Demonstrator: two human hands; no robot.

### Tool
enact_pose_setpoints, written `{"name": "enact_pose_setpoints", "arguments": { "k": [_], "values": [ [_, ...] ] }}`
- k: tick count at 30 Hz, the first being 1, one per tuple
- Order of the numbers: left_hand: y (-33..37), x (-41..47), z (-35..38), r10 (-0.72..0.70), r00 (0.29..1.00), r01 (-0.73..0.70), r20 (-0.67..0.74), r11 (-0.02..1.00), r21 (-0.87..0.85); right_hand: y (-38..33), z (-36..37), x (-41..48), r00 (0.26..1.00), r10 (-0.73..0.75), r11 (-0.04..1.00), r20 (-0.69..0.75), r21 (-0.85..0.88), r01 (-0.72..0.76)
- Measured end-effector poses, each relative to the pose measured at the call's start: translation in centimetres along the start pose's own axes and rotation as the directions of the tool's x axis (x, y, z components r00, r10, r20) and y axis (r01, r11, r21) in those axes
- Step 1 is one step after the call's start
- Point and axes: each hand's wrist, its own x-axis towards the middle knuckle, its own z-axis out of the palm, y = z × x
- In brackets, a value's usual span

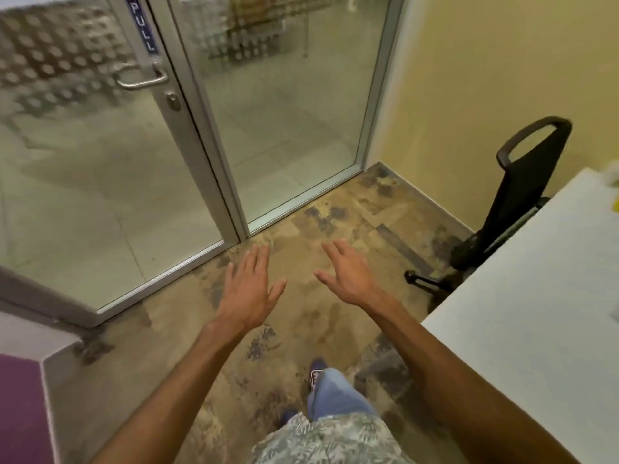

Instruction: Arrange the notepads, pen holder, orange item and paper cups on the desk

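My left hand (249, 289) and my right hand (346, 274) are stretched out in front of me over the patterned floor, palms down, fingers spread, holding nothing. A white desk (522, 306) reaches in from the right, its corner close to my right forearm. At the desk's far right edge a small yellow patch (615, 205) shows, too cut off to identify. No notepads, pen holder or paper cups are visible.
A glass door (100, 169) with a metal handle (142, 80) and a "PULL" sign stands ahead on the left, beside a fixed glass panel (288, 105). A black office chair (512, 195) stands by the yellow wall at the desk's far end. A purple surface (20, 410) sits lower left.
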Motion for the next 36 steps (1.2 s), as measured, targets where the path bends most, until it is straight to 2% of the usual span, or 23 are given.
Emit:
{"name": "enact_pose_setpoints", "arguments": {
  "k": [6, 13, 19, 27, 32, 36],
  "values": [
    [3.3, 12.6, 0.2, 0.189, 0.982, -0.190, 0.027, 0.982, 0.020, 5.9, -2.4, 6.8, 0.980, 0.186, 0.978, -0.070, 0.107, -0.178],
    [10.7, 28.6, -0.7, 0.379, 0.924, -0.382, 0.046, 0.923, 0.053, 14.7, -8.0, 15.0, 0.916, 0.361, 0.928, -0.173, 0.160, -0.335],
    [18.1, 39.7, -0.5, 0.498, 0.863, -0.502, 0.085, 0.864, 0.032, 21.3, -13.0, 19.7, 0.857, 0.457, 0.889, -0.236, 0.122, -0.441],
    [27.6, 51.3, 0.4, 0.674, 0.732, -0.678, 0.101, 0.735, 0.010, 29.0, -17.9, 23.6, 0.742, 0.583, 0.808, -0.331, 0.137, -0.574],
    [33.9, 59.3, 1.3, 0.766, 0.631, -0.770, 0.120, 0.638, -0.027, 33.6, -20.7, 27.1, 0.629, 0.651, 0.744, -0.425, 0.189, -0.641],
    [39.4, 65.6, 1.5, 0.842, 0.525, -0.845, 0.121, 0.533, -0.048, 37.4, -23.5, 30.1, 0.521, 0.680, 0.677, -0.517, 0.170, -0.716]
  ]
}}
